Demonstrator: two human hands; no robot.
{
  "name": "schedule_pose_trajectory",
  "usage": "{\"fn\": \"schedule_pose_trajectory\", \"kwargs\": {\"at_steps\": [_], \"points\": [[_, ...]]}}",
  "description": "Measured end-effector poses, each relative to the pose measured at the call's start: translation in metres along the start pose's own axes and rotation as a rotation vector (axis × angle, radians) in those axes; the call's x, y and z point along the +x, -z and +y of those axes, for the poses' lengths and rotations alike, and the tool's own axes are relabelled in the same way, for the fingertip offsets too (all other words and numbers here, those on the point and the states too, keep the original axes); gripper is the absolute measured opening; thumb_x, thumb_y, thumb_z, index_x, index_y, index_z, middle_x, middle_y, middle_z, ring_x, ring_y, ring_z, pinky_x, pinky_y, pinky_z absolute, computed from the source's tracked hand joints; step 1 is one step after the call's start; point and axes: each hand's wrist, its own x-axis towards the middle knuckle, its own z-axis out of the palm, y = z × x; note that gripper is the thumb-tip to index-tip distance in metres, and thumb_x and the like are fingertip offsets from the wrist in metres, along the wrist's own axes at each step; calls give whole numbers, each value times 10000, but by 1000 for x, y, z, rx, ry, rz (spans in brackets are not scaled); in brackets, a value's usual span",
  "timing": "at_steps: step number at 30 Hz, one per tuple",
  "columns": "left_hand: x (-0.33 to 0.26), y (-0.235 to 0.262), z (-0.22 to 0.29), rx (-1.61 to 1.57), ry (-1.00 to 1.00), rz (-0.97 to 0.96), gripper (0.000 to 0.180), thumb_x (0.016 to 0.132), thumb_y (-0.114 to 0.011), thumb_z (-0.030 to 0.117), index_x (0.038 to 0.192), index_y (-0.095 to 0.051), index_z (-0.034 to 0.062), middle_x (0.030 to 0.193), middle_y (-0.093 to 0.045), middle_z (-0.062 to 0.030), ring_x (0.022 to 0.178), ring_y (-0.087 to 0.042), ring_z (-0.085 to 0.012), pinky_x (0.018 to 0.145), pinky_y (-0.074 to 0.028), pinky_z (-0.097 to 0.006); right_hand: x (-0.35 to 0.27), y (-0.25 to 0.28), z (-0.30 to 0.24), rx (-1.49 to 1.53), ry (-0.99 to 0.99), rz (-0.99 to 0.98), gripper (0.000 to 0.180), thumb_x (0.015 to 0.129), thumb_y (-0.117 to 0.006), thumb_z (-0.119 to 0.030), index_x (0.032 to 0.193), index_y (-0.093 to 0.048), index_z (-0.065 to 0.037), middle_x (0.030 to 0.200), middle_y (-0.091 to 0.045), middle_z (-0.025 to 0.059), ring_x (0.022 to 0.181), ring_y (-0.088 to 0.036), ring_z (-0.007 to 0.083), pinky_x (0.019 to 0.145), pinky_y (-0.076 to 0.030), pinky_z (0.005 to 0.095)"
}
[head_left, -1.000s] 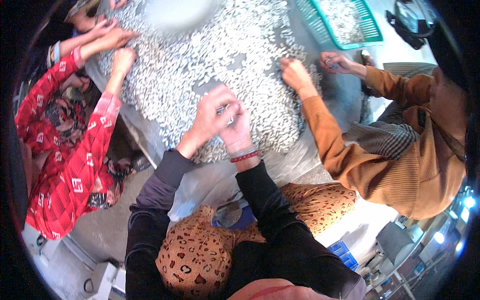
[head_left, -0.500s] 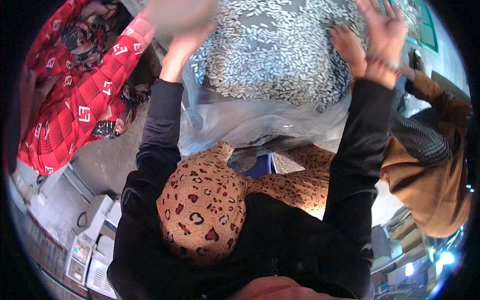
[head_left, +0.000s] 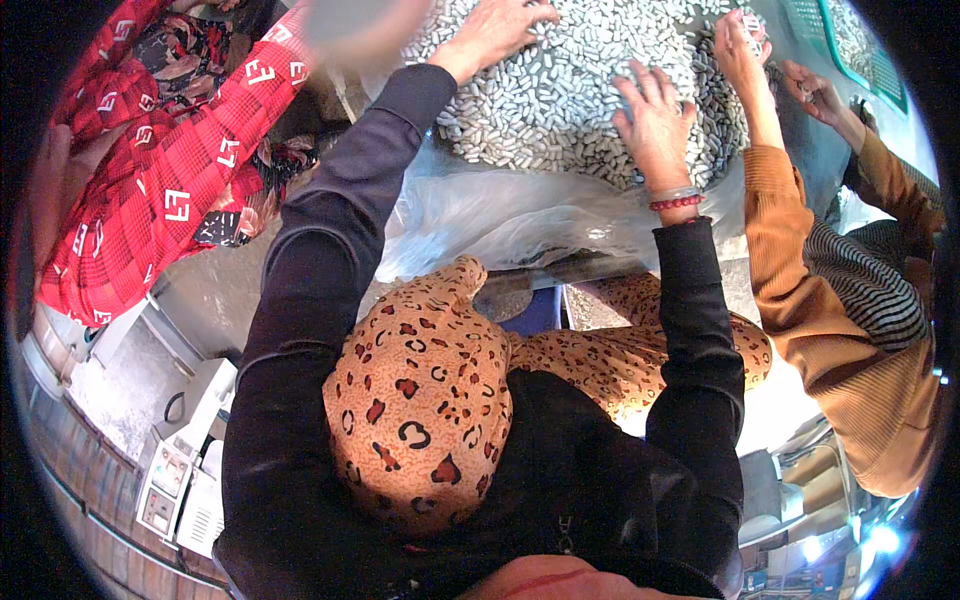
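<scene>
Many small silver-grey, rod-shaped pieces (head_left: 590,90) lie spread in a thick layer on the table in front of me. My left hand (head_left: 497,35) rests at the far left part of the layer, fingers stretched toward the right, touching the pieces. Over the near right part, my right hand (head_left: 657,125) lies palm down with its fingers spread on the pieces. A red beaded bracelet (head_left: 676,202) circles my right wrist. I see nothing held in either hand.
Clear plastic sheeting (head_left: 480,220) hangs over the table's near edge. At right, a brown-sleeved co-worker's hands (head_left: 742,50) work close to mine; a green basket (head_left: 835,45) stands beyond. A red-sleeved person (head_left: 170,190) sits at left, near a blurred round shape (head_left: 365,30).
My left hand has moved right, onto the pieces. My right hand has come left and nearer, down onto them. The brown-sleeved co-worker's hand has shifted right and away.
</scene>
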Motion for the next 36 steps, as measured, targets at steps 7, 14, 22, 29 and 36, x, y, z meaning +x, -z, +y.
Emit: {"fn": "schedule_pose_trajectory", "kwargs": {"at_steps": [7, 14, 22, 29, 36], "points": [[-16, 3, -9, -11, 154, -161, 414, 700, -660, 234, 1105, -576, 227, 1015, -555, -48, 975, -476, -256, 797, -433, -370, -2, 14, 34, 108, -70, -2, 272, 714, -617, -110, 979, -599, -166, 1101, -499, 73, 1022, -455, 302, 816, -421, 453], [-91, -16, 100, 179, -61, -188, 558, 730, -634, 195, 1257, -451, 198, 1089, -533, -66, 960, -480, -256, 858, -393, -378, 23, 30, 18, 250, -374, -51, 322, 767, -555, -206, 1086, -594, -183, 1017, -602, 129, 917, -590, 300, 771, -430, 516], [-11, 64, -6, 29, 166, 369, 676, 669, -707, 133, 1274, -407, 91, 1216, -454, -149, 1117, -421, -333, 953, -335, -414, 123, 51, -25, 385, -165, 217, 673, 697, -665, -179, 1303, -372, -195, 1026, -577, 204, 986, -540, 338, 805, -461, 390], [44, 75, -69, 189, 540, 263, 885, 554, -765, 45, 1315, -316, 82, 1303, -292, -236, 1153, -354, -395, 952, -350, -382, 196, 7, -17, 237, -81, 271, 994, 577, -748, -81, 1377, -160, -108, 1176, -392, 283, 1109, -370, 430, 934, -375, 380], [34, 49, -67, -87, 248, 79, 769, 563, -731, 64, 1253, -396, 124, 1127, -496, -167, 1068, -475, -334, 893, -402, -362, 175, -7, -58, 746, -136, 292, 870, 549, -718, 16, 1298, -280, -42, 1166, -401, 220, 1102, -421, 372, 937, -369, 401]]}}
